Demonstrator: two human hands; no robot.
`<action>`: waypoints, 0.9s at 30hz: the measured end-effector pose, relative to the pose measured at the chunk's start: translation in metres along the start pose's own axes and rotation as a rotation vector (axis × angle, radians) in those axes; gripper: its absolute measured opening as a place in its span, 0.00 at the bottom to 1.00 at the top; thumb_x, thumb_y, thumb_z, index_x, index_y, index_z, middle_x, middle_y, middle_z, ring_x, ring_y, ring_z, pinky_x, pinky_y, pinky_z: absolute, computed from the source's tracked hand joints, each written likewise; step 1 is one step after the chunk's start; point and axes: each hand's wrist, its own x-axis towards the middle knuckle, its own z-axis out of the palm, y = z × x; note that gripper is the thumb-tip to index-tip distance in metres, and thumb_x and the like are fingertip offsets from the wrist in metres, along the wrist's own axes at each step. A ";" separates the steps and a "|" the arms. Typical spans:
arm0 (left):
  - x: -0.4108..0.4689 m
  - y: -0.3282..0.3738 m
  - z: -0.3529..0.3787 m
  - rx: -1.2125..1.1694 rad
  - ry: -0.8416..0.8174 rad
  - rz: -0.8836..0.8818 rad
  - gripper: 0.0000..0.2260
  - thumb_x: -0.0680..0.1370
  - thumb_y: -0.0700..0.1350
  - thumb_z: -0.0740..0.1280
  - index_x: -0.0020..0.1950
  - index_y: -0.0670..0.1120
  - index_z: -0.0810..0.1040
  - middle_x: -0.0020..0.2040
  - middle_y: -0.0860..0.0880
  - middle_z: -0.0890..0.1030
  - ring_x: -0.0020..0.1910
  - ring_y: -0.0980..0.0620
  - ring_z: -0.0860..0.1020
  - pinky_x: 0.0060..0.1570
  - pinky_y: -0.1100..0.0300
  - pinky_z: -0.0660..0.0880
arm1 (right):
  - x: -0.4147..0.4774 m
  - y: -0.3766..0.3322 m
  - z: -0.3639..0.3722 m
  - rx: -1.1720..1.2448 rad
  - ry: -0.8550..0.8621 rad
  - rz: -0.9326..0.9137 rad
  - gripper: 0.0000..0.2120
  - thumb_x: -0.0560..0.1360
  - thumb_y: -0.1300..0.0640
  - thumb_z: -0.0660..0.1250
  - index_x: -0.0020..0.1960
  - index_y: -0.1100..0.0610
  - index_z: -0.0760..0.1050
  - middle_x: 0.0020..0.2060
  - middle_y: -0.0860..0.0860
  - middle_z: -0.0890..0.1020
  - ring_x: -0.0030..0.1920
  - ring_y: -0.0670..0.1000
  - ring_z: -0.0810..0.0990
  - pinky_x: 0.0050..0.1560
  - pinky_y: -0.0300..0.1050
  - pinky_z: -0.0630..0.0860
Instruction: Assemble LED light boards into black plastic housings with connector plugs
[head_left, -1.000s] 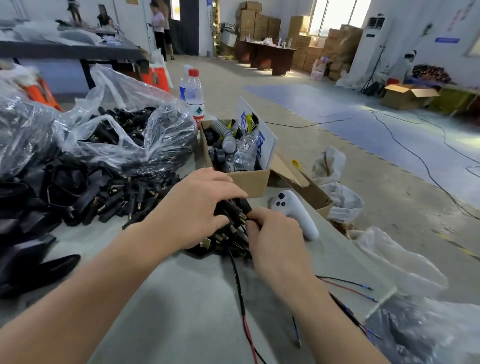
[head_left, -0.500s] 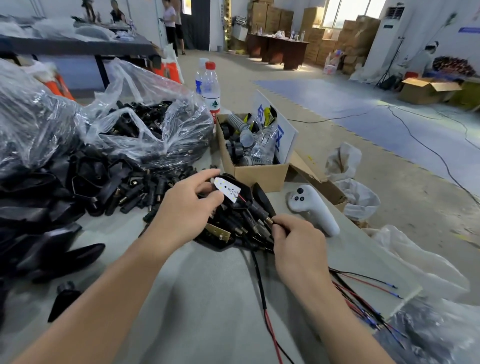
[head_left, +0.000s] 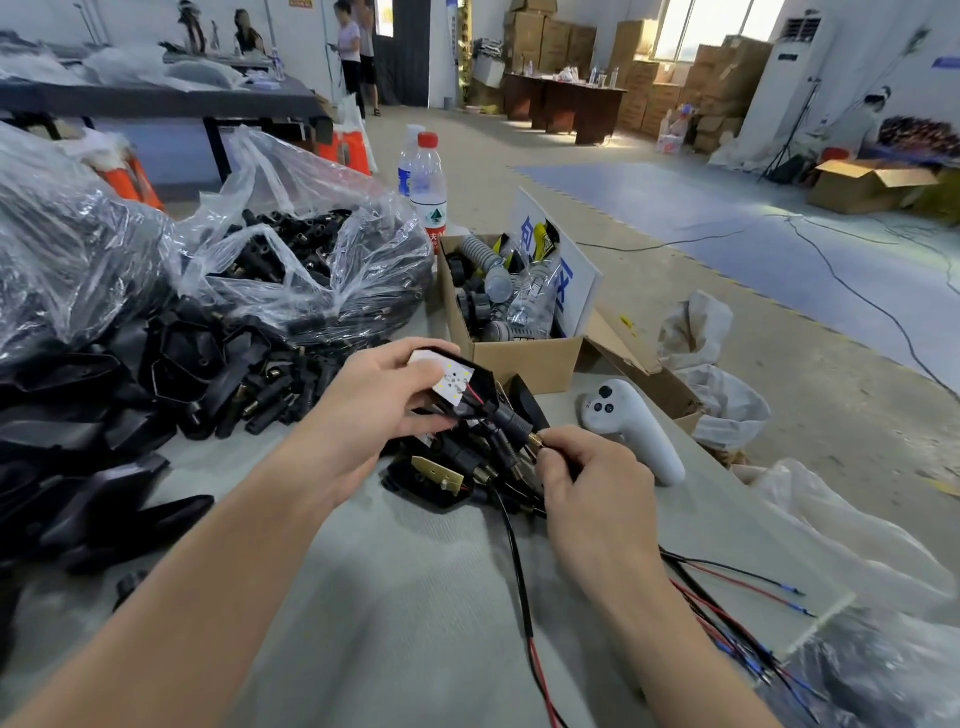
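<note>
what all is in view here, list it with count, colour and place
LED board: one, white, in the held housing
housing: one, black, in the left grip
plug: one, black with brass tip, between the grips
pile: many black parts, table left
bags: two, clear, full of black parts, behind the pile
box: one, brown, behind the grips
bottles: two, clear, behind the box
controller: one, white, right of the plug
wires: several, red and black, table right
table: one, grey
left grip: holds the housing
right grip: pinches the plug tip
</note>
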 end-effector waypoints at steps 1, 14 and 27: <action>0.000 -0.001 0.001 0.006 0.009 -0.003 0.12 0.83 0.34 0.63 0.54 0.45 0.85 0.50 0.41 0.87 0.46 0.48 0.86 0.45 0.54 0.84 | 0.000 0.001 0.000 0.006 -0.001 0.007 0.11 0.79 0.59 0.66 0.50 0.45 0.84 0.39 0.40 0.84 0.45 0.43 0.80 0.48 0.43 0.77; 0.004 -0.011 -0.001 -0.088 0.177 -0.057 0.13 0.72 0.27 0.74 0.43 0.46 0.87 0.39 0.44 0.88 0.36 0.51 0.87 0.34 0.63 0.81 | 0.003 0.003 0.006 -0.020 -0.121 -0.043 0.15 0.77 0.57 0.67 0.40 0.36 0.79 0.38 0.37 0.83 0.41 0.41 0.80 0.40 0.35 0.74; 0.007 -0.017 -0.005 -0.146 0.151 -0.163 0.14 0.72 0.26 0.73 0.48 0.43 0.86 0.43 0.41 0.88 0.40 0.47 0.87 0.38 0.61 0.83 | 0.008 0.007 0.004 -0.057 -0.135 -0.060 0.05 0.78 0.51 0.67 0.51 0.40 0.78 0.34 0.49 0.81 0.35 0.51 0.75 0.37 0.48 0.76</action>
